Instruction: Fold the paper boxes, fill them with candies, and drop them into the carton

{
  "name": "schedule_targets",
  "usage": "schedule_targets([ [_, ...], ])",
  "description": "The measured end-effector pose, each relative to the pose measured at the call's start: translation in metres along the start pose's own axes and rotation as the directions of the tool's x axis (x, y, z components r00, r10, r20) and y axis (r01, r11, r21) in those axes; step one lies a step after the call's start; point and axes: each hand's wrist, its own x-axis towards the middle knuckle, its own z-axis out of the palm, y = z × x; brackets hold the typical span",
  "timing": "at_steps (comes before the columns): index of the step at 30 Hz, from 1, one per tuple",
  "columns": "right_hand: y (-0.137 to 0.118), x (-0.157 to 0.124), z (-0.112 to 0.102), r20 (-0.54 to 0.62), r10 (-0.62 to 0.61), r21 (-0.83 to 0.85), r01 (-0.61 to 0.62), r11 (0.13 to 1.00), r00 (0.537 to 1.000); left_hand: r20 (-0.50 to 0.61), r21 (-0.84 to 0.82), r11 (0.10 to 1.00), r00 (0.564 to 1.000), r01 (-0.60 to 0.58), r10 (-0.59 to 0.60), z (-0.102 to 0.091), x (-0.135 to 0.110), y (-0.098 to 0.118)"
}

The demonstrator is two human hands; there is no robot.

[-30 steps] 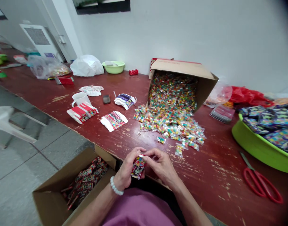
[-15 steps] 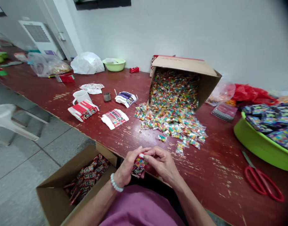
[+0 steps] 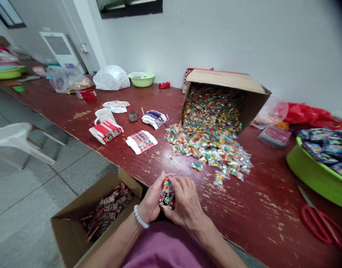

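Observation:
A small printed candy packet, red and black with bright dots, stands upright between my hands at the table's front edge. My left hand, with a beaded bracelet at the wrist, closes on its left side. My right hand wraps its right side, thumb near the lower end and fingers at the top. Just beyond lie loose clear sachets of coloured candies, spilling from a tipped cardboard box. Below on the left, an open carton holds many similar red-and-black packets.
Stacks of flat wrappers, red-striped, red-and-white and purple, lie left of the candies near a white mug. Red-handled scissors and a green basin of dark packets are on the right. A white plastic stool stands left.
My right hand has moved from pinching the packet's top edge to gripping its right side and lower end. The packet now stands straighter and shows more of its front.

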Motion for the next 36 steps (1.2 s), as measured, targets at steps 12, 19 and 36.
schedule_targets([
  [12,0.047,-0.005,0.028,-0.006,0.134,0.201,-0.130,0.971,0.991,-0.094,0.988,0.153,0.850,0.016,0.518,-0.111,-0.039,0.090],
  [19,0.070,-0.009,0.037,-0.085,0.057,0.094,-0.049,0.994,0.995,0.096,0.920,-0.329,0.690,0.214,0.717,-0.100,0.057,0.119],
  [36,0.066,-0.003,0.035,-0.080,0.283,0.306,-0.247,0.919,0.956,0.007,0.998,0.044,0.745,-0.049,0.667,-0.067,0.085,0.110],
])
